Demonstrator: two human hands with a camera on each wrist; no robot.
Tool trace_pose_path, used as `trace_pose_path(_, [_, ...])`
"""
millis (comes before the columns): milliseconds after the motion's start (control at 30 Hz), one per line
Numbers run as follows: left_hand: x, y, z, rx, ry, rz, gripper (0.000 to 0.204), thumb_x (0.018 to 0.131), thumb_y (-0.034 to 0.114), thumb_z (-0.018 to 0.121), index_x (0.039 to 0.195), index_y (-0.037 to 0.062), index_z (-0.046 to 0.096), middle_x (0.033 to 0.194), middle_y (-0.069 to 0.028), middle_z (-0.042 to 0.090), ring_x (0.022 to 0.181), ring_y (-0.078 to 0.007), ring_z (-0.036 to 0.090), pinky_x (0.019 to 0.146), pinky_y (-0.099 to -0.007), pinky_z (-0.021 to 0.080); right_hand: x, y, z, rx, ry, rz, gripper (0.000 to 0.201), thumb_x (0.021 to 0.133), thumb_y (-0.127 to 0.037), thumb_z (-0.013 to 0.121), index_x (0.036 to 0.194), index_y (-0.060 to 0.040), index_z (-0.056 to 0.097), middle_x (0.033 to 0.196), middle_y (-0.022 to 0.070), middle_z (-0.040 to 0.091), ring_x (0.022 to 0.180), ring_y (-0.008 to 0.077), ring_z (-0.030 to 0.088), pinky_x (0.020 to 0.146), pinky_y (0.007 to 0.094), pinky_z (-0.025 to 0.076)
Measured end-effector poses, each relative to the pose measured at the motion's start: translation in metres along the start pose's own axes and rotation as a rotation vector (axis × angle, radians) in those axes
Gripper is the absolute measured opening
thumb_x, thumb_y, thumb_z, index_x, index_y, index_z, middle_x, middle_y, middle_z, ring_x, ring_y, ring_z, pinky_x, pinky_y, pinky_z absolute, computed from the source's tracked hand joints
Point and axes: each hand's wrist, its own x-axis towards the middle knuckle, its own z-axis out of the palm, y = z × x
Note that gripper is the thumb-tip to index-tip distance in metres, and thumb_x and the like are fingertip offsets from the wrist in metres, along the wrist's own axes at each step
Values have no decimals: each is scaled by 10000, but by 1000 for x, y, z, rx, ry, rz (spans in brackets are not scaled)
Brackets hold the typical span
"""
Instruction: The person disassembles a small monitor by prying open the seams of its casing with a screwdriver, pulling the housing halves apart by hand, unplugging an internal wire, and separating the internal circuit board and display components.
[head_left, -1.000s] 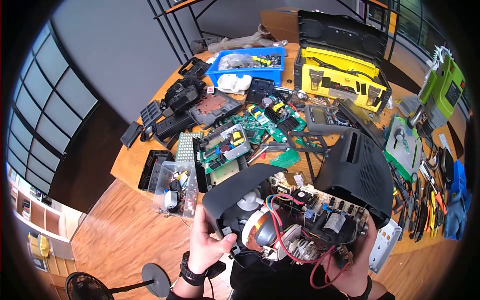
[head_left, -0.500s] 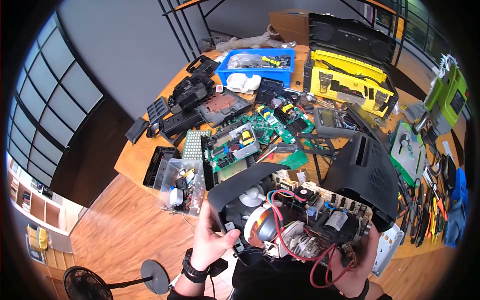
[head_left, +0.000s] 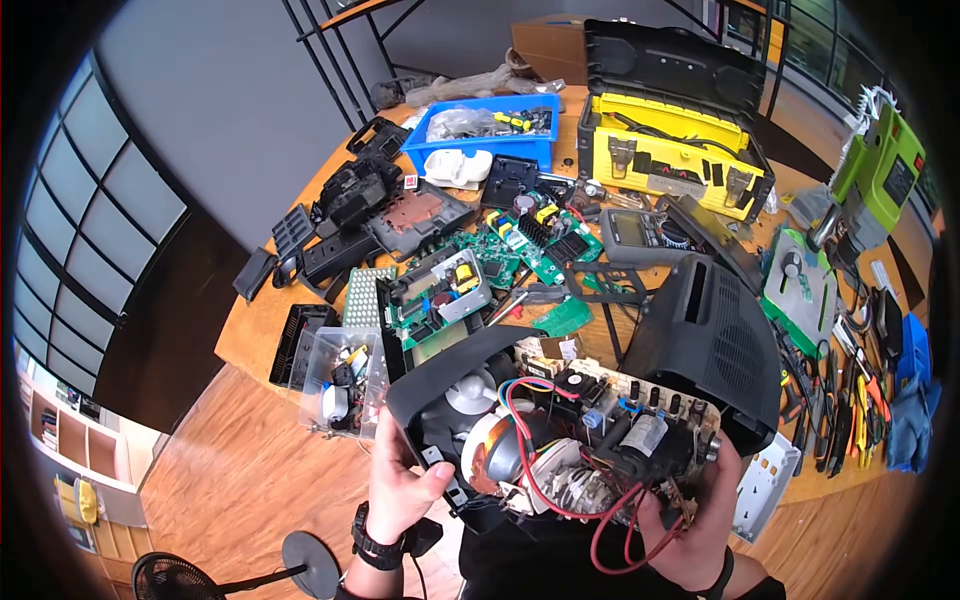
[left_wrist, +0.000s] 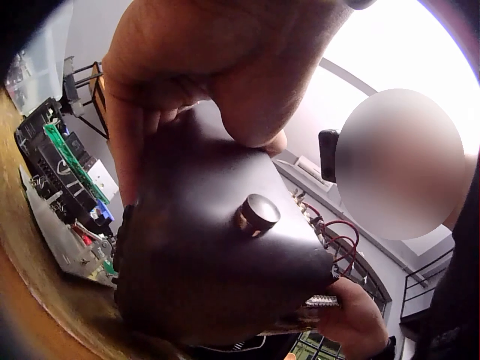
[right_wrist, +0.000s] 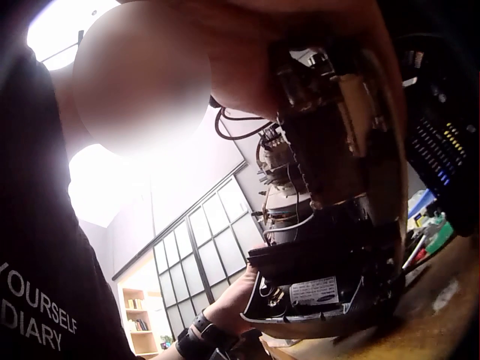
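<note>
Both hands hold an opened small CRT set in front of the body, its insides facing up. Its black plastic housing surrounds a picture tube with a copper coil, and red wires loop out near the right hand. A circuit board full of parts stands along the far side. My left hand grips the housing's left side, thumb on the near edge. On the right end, by the board, my right hand grips the set; its far fingers are hidden. A round knob sticks out of the housing in the left wrist view.
A vented black back cover stands just behind the set. Circuit boards, a multimeter, a blue bin and a yellow toolbox crowd the table. Hand tools lie at right; a clear box stands at left.
The head view has swung slightly one way and back. The set has shifted a little to the left against the table; both hands keep the same grip.
</note>
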Motion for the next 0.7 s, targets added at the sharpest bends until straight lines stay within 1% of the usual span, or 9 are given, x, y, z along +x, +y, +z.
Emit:
trace_pose_path(67, [0, 1, -1, 10, -5, -4, 993, 746, 508, 819, 1455, -1, 346, 1387, -120, 505, 1267, -218, 506, 1084, -369, 381, 3, -3, -3, -172, -3, -7, 790, 884, -48, 643, 1480, 61, 136, 1351, 218, 446, 1210, 274, 526, 1003, 380, 438])
trace_pose_path(167, [4, -1, -2, 3, -23, 1, 993, 743, 508, 823, 1454, 4, 346, 1387, -127, 510, 1263, -225, 520, 1077, -378, 399, 8, -9, -7, -173, -55, 18, 791, 879, -50, 645, 1475, 69, 140, 1330, 228, 469, 1189, 274, 548, 991, 371, 449])
trace_pose_path(333, [5, -9, -4, -54, -26, 11, 1004, 726, 524, 832, 1454, 30, 349, 1382, -151, 530, 1239, -262, 561, 1057, -394, 440, 5, -12, -4, -77, -54, 67, 805, 861, -51, 653, 1472, 73, 145, 1304, 238, 494, 1161, 274, 577, 961, 355, 469])
trace_pose_path(400, [3, -8, -6, -36, -27, -1, 995, 730, 513, 832, 1454, 30, 349, 1382, -145, 528, 1240, -256, 557, 1056, -393, 438, 3, -12, -3, -52, -54, 81, 813, 853, -52, 658, 1470, 76, 145, 1300, 237, 498, 1157, 272, 581, 952, 349, 474])
trace_pose_path(467, [1, -11, -10, -21, -25, -8, 986, 735, 501, 833, 1453, 30, 350, 1382, -140, 526, 1241, -251, 553, 1056, -392, 436, 4, -13, -3, -106, -55, 53, 825, 837, -50, 663, 1469, 77, 148, 1297, 238, 494, 1152, 271, 579, 956, 353, 472])
trace_pose_path(500, [1, -16, -15, -30, -45, 9, 954, 753, 414, 827, 1463, 23, 324, 1387, -126, 506, 1255, -231, 534, 1066, -374, 420, 4, -13, -3, -106, -57, 51, 825, 837, -50, 663, 1469, 77, 148, 1297, 238, 494, 1152, 271, 579, 956, 353, 472])
trace_pose_path(533, [1, -19, -17, -39, -66, 26, 928, 771, 327, 821, 1473, 16, 299, 1391, -111, 485, 1268, -212, 515, 1077, -356, 404, 4, -12, -3, -165, -58, 5, 828, 829, -49, 667, 1465, 75, 151, 1297, 236, 488, 1150, 268, 576, 960, 354, 469])
trace_pose_path(567, [0, -19, -16, -39, -65, 27, 928, 771, 327, 821, 1473, 16, 299, 1391, -111, 485, 1268, -212, 515, 1077, -356, 404, 4, -11, -3, -225, -58, -42, 832, 820, -49, 670, 1462, 73, 154, 1297, 234, 482, 1148, 266, 572, 964, 354, 467])
trace_pose_path(700, [-1, -11, -10, -5, -16, 29, 943, 764, 436, 820, 1459, 24, 334, 1381, -121, 511, 1244, -226, 534, 1054, -375, 425, 1, -5, -5, -167, -75, -16, 851, 813, -56, 682, 1457, 67, 139, 1310, 228, 456, 1158, 261, 555, 974, 353, 456])
